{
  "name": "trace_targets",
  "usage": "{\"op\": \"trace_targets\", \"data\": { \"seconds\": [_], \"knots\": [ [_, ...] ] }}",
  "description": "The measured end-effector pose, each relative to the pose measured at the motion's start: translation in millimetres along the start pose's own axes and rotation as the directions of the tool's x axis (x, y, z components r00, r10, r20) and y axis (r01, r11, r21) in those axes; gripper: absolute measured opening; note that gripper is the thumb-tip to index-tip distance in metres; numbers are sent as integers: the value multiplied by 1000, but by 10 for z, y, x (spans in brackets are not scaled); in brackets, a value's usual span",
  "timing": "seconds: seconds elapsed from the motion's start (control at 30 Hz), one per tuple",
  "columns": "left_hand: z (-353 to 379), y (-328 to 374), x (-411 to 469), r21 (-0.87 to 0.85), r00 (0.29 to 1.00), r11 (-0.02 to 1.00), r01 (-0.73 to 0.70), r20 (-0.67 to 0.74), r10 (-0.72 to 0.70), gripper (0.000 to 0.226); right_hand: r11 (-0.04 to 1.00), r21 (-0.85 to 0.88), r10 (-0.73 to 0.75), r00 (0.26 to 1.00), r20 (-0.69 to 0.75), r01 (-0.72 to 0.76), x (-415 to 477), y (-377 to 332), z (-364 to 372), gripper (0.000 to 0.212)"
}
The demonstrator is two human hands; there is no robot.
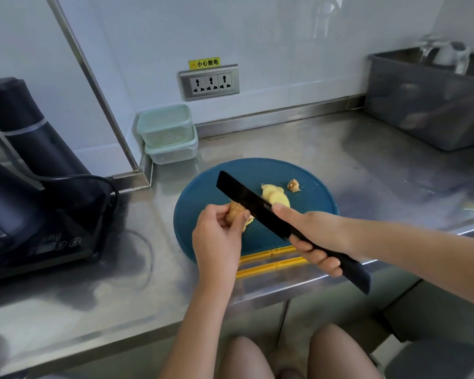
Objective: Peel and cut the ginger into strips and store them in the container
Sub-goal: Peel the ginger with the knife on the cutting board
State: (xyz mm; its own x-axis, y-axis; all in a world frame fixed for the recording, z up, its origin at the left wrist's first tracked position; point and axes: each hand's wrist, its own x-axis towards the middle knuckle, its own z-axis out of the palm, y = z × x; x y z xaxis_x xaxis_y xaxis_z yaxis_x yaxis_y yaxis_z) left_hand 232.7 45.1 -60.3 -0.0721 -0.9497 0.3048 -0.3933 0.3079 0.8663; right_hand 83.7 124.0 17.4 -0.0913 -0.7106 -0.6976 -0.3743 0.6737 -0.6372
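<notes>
Over at the left edge of the frame I see a black machine [39, 170] with a cable, standing on the steel bench [93, 296]. Right of it, in the corner against the wall, two lidded containers [167, 132] are stacked one on the other, and a socket [210, 82] sits on the wall above and to their right.

Lower centre, the left hand [216, 236] is raised over a round blue board [203, 187]; its fingers [219, 214] and thumb are curled round a lump of ginger [234, 214], which still has skin on it. A black knife [246, 198] runs from the upper middle of the board down to the right, and its blade appears to meet the ginger beside the thumb.

Just past the blade, a few peeled slices [275, 195] lie on the board, with a brown scrap [294, 185] near them. The right hand [315, 236] grips the knife handle, fingers [320, 259] wrapped under it and the forefinger stretched along the blade.

In the upper right, a grey tub [422, 110] stands on the bench.
</notes>
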Motion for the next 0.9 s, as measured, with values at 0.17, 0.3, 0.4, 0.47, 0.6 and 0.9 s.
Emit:
{"op": "trace_targets", "data": {
  "seconds": [0.17,0.3,0.4,0.47,0.6,0.9],
  "knots": [
    [26,2,23,63,1000,998,-14,4,14,27,999,-32,4,999,-44,-5,13,-38,30,71],
    [51,-2,18,112,999,993,-35,0,36,26,999,-34,17,997,-70,-19,45,-43,65,72],
    [58,-2,17,123,999,991,-46,-10,47,26,999,-24,20,997,-70,-22,86,-39,88,72],
    [56,-3,16,127,999,991,-49,-12,51,26,999,-14,38,997,-73,-39,101,-79,101,73],
    [52,-12,3,103,999,994,-46,-12,48,25,998,-25,53,994,-97,-56,163,-194,139,73],
    [34,-19,16,80,1000,997,-4,-4,5,23,994,-107,10,990,-139,-25,278,-535,171,71]
  ]
}}
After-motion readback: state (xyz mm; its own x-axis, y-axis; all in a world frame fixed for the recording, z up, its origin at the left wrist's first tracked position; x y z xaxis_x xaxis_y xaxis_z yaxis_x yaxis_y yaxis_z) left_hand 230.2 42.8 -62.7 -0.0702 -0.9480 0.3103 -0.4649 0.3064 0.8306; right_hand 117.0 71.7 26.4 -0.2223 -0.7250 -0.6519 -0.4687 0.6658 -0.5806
